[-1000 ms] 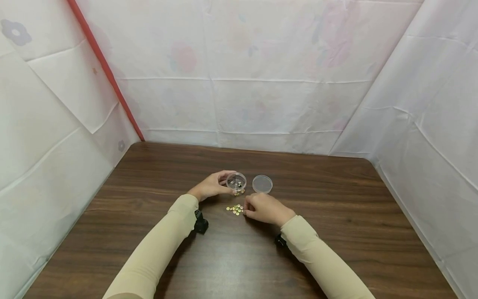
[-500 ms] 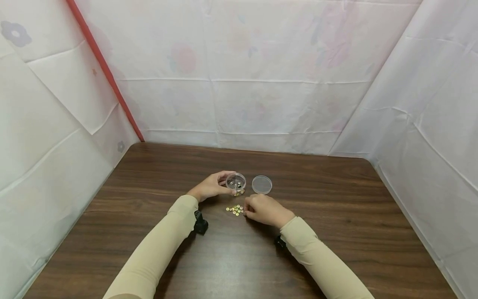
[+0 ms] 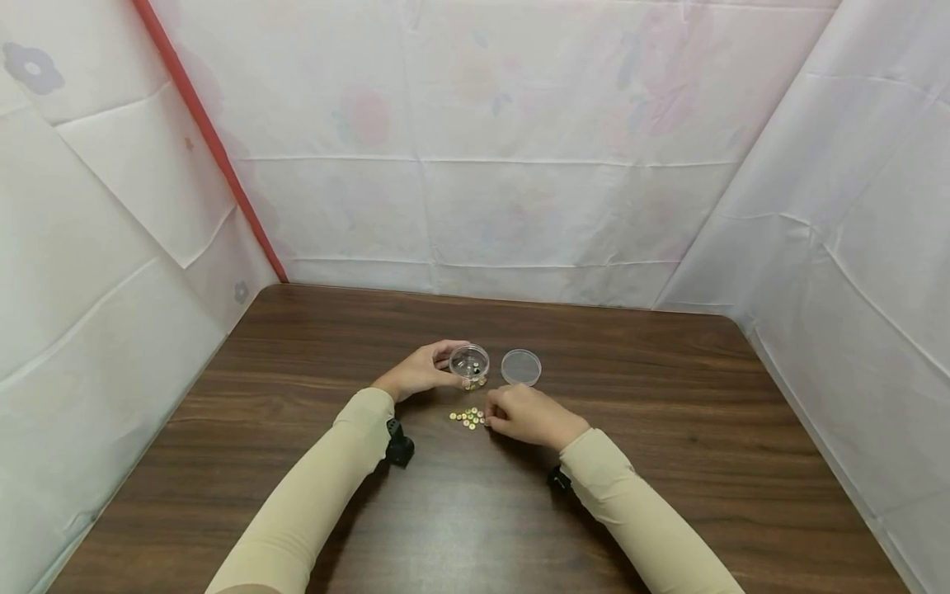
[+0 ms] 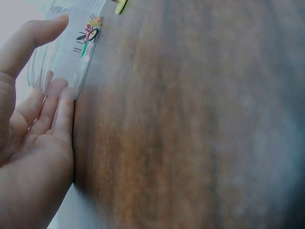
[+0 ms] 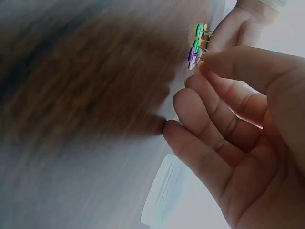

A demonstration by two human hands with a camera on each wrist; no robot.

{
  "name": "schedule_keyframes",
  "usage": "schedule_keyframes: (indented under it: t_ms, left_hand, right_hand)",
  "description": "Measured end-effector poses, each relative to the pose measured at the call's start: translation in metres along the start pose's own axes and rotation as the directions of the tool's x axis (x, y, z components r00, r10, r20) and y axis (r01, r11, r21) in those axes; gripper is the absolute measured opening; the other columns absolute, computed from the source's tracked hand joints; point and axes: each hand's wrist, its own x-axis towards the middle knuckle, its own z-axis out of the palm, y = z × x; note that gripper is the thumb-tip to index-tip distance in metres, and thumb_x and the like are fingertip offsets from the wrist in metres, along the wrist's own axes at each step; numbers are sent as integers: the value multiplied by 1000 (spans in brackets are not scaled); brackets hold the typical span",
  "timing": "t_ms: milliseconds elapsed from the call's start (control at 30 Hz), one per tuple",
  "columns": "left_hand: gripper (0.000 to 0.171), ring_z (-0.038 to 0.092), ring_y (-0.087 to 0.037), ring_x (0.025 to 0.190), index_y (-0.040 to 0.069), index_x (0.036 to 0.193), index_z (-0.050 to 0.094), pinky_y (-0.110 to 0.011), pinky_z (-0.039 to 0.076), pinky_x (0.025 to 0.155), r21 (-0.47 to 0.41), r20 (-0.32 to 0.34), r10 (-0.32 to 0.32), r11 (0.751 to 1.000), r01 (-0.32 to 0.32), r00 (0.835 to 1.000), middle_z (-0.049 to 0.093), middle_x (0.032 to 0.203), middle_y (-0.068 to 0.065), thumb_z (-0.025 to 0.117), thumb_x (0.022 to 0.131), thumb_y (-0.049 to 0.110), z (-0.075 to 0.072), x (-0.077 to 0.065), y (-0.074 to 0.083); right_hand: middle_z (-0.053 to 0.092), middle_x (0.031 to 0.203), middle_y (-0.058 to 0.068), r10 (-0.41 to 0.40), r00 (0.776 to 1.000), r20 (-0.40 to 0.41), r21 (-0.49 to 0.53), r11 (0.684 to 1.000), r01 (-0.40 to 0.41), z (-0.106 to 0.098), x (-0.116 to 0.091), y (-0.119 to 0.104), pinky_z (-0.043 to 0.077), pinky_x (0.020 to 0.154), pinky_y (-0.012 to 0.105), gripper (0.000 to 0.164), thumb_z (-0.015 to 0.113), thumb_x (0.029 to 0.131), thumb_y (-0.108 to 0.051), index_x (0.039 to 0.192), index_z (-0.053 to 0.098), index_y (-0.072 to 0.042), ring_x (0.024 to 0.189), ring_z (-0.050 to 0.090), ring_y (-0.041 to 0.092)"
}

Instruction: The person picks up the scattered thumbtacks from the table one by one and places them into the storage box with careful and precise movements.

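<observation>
With thumb and fingers curled round its side, my left hand holds a clear round plastic container. A few coloured thumbtacks lie inside it, pins showing in the left wrist view. Nearer me is a loose pile of flat-headed thumbtacks, mostly yellowish from above. My right hand is at the pile's right edge, thumb and index finger pinching a pale lilac thumbtack. Green and purple tacks sit close by its fingertips, pins outward. Its other fingers are loosely curled near the table.
A clear round lid lies flat right of the container, just beyond my right hand. Everything rests on a dark wood-grain table. White patterned cloth hangs behind the table and along both sides. Each wrist wears a small black camera.
</observation>
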Motion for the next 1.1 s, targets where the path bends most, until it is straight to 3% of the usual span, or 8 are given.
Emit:
schedule_keyframes:
  t_ms: [233,367,600,833,1100]
  left_hand:
    - [76,37,-30,143,19,148,49,-44,34,116,3,-4,-3,1000,3,1000,51,144,-7,85,81,10,-1,2,-2]
    - [77,35,-32,144,18,149,48,-47,33,116,6,3,-4,1000,4,1000,50,146,-9,85,82,11,-1,1,-1]
    - [77,33,-33,144,17,150,47,-47,33,116,-14,7,-8,1000,8,1000,48,147,-10,84,83,10,-1,0,-1]
    - [77,35,-33,143,15,150,47,-45,34,116,-19,8,2,1000,-2,1000,49,146,-12,83,83,7,-1,1,-1]
    - [77,34,-33,143,14,151,45,-44,33,116,-18,15,5,1000,-5,1000,47,147,-13,83,84,8,-2,1,-1]
  right_hand:
    - [60,80,-10,19,1000,10,44,999,-19,-3,2,3,47,58,21,9,68,97,-13,88,65,-16,64,51,2]
    - [58,75,-11,29,1000,0,64,998,-29,-4,4,4,47,56,21,9,67,97,-13,89,64,-16,61,50,2]
    - [59,76,-9,10,995,-96,68,998,-4,-9,9,4,48,56,21,7,67,97,-10,90,65,-13,63,52,3]
    - [61,80,-8,65,978,-199,46,997,-57,-14,16,5,50,58,21,3,66,97,-12,94,65,-11,67,54,4]
    - [57,75,-9,99,962,-253,24,995,-96,-15,27,7,45,54,22,5,62,99,-14,94,64,-13,61,49,5]
